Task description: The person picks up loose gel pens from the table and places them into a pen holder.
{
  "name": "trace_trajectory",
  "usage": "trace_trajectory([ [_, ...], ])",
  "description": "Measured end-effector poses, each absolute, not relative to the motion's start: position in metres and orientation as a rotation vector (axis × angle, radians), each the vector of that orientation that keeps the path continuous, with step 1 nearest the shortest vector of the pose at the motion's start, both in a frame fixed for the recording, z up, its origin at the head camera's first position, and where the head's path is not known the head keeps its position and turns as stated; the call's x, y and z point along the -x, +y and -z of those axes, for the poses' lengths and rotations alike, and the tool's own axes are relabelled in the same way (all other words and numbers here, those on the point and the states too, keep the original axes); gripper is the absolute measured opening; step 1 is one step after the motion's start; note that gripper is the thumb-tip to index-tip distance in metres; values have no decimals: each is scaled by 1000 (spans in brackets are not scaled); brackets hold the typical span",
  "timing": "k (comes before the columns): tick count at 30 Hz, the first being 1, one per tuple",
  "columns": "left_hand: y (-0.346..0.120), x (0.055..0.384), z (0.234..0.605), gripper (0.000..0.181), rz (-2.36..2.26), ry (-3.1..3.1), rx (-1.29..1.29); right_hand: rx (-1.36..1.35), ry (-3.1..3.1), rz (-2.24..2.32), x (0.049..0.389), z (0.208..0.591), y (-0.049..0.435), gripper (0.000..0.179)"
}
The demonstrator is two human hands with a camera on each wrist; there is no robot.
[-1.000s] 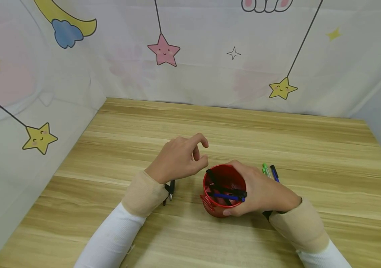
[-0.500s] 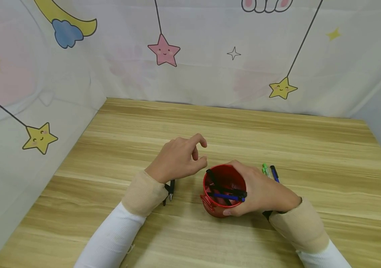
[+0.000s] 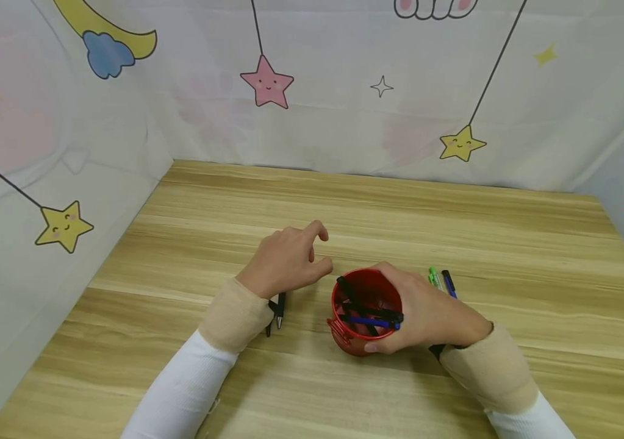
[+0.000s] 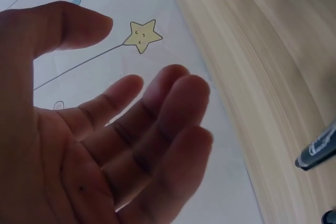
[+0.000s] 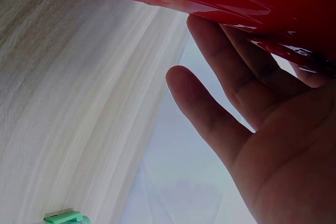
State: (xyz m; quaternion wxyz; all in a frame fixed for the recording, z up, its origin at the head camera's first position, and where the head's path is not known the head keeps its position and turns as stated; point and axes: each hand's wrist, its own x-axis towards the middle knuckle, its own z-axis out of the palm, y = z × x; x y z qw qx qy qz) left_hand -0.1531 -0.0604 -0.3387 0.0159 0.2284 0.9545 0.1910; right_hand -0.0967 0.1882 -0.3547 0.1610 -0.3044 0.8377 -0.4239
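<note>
My right hand (image 3: 427, 311) grips a small red metal bucket (image 3: 349, 345) from its right side, thumb at the front and fingers around the back. Inside the bucket lean several pens, among them a black pen (image 3: 351, 294) and a blue pen (image 3: 369, 322). In the right wrist view, fingertips meet the red wall of the bucket (image 5: 236, 3), while the little finger stands off it. Left of the rim, my left hand (image 3: 284, 262) hovers with nothing in it. Its loosely bent fingers (image 4: 181, 103) and thumb are well apart in the left wrist view.
Black pens (image 3: 281, 312) lie under the left wrist, partly hidden by it. Beyond the right forearm, a green pen (image 3: 434, 278) and a blue-and-black pen (image 3: 449, 284) lie on the wooden table (image 3: 344, 402). A printed white cloth (image 3: 333, 134) encloses the back and sides.
My left hand has shifted slightly left, away from the bucket's rim. The right hand and the bucket have stayed in place.
</note>
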Motion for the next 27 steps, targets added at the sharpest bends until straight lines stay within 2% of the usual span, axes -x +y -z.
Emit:
trace_trajectory([
  [27,-64,155,343,47,-439,2924,-539,871,2404,1210,96,354,187,81],
])
